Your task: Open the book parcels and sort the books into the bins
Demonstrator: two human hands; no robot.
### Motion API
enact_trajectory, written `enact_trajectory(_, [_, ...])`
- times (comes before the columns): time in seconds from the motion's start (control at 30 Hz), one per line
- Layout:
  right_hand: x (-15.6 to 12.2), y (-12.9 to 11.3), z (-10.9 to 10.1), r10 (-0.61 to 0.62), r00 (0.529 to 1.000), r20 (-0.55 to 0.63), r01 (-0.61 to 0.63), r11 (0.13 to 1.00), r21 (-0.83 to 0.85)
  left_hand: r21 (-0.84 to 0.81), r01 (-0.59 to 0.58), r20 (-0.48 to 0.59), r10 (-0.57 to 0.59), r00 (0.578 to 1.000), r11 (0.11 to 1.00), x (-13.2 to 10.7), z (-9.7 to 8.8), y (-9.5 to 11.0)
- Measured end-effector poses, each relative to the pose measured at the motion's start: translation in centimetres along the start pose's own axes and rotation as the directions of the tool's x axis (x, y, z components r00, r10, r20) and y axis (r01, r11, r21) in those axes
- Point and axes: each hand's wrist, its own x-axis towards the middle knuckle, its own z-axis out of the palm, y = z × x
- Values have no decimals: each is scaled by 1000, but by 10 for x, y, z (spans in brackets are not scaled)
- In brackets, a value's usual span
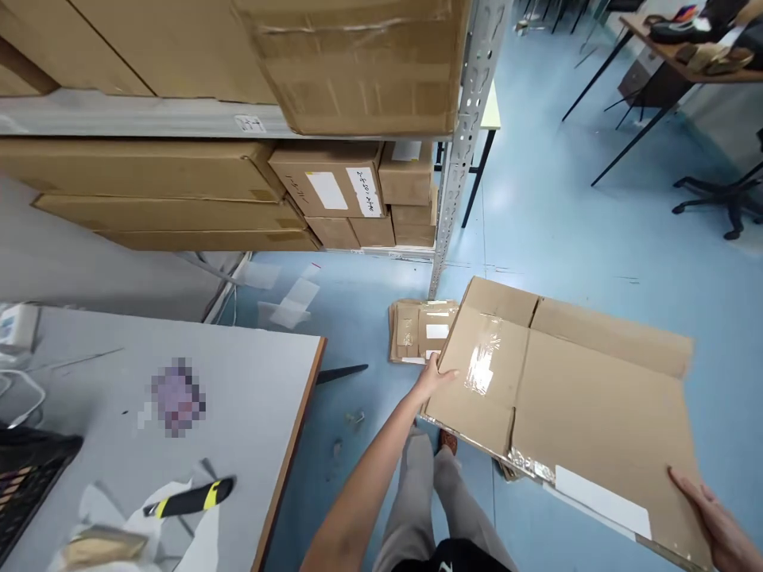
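Both my hands hold a flattened cardboard box (572, 397) out in front of me, its surface tilted and a strip of clear tape across one panel. My left hand (434, 377) grips its near left edge, and my right hand (712, 516) grips the lower right edge. A small pile of folded cardboard (417, 330) lies on the floor just beyond my left hand, partly hidden by the box. On the grey table to my left lies a black and yellow utility knife (187, 497), out of reach of both hands' grip.
Metal shelving (468, 135) holds large cardboard boxes (149, 168) ahead and left. The grey table (256, 373) has an orange-brown edge, with a black crate (29, 485) at its left. A desk (679, 56) and a black chair base (730, 202) stand on the blue floor at right.
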Motion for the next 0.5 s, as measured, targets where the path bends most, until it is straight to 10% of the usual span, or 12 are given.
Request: enact_trajectory(0.5, [69, -21, 149, 56, 998, -31, -55, 998, 9, 34, 145, 15, -146, 989, 989, 176, -88, -108])
